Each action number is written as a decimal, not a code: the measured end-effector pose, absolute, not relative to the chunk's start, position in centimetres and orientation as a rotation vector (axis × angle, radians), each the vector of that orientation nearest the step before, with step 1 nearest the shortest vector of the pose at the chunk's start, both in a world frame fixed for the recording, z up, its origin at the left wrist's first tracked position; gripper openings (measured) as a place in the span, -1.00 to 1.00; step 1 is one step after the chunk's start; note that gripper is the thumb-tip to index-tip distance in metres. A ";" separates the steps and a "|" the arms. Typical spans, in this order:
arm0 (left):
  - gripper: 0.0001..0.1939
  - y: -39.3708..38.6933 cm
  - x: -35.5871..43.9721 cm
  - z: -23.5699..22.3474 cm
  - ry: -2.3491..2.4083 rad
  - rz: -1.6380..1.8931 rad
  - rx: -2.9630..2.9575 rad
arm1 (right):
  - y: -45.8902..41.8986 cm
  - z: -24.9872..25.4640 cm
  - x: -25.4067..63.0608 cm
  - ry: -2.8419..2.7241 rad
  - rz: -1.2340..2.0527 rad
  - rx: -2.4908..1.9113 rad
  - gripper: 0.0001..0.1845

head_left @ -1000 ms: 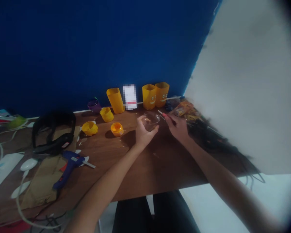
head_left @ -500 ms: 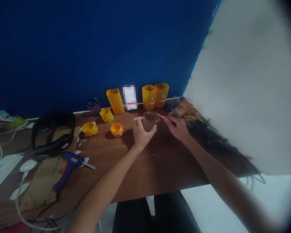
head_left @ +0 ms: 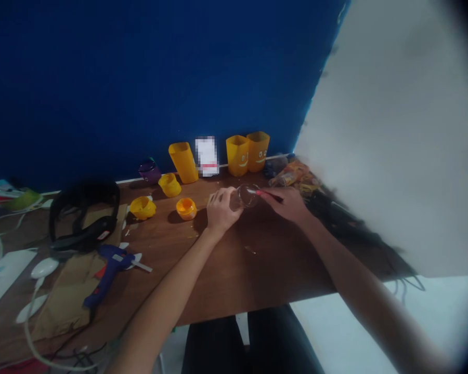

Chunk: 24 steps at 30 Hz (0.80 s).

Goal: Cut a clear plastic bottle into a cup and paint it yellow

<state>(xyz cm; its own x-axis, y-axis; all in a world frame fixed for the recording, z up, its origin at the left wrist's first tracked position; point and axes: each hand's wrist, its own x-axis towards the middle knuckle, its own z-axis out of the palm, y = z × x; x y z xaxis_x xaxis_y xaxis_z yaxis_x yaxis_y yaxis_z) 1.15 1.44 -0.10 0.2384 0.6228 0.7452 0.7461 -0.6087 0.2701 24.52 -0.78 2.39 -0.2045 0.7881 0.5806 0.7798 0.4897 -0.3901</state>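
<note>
My left hand is closed around a small clear plastic cup, which is tipped on its side with the mouth toward the right. My right hand pinches a thin red-handled brush whose pale tip sits at the cup's mouth. Both hands hover over the far middle of the brown wooden table. Just left of them sits an open pot of orange paint.
Yellow smiley cups, a tilted yellow cup, yellow pieces and a purple pot line the blue wall. Black headphones, a blue glue gun on cardboard, cables and white spoons lie left. Snack packets and dark cords lie right.
My left hand has turned the clear cup from upright onto its side. My right hand has brought the brush tip leftward to the cup's mouth.
</note>
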 end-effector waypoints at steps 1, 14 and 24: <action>-0.53 1.5 1.0 -0.1 -1.309 -1.289 -2.365 | -0.7 2.4 24.6 -1.995 -0.001 -1.297 -0.63; -0.47 2.4 -0.4 1.2 -1.302 -1.276 -2.618 | -1.0 2.1 24.3 -1.982 -0.169 -1.360 -0.62; -0.47 2.4 -0.6 1.3 -1.343 -1.331 -2.609 | -1.2 2.2 23.5 -1.952 -0.424 -1.432 -0.60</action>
<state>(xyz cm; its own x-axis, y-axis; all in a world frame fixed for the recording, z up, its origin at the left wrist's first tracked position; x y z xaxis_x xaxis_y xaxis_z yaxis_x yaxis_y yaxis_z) -0.56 2.43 1.33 0.3125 0.7068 0.6346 0.6408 -0.6500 0.4085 23.49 -1.24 2.20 -0.1724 0.7124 0.6803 0.9303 0.3448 -0.1252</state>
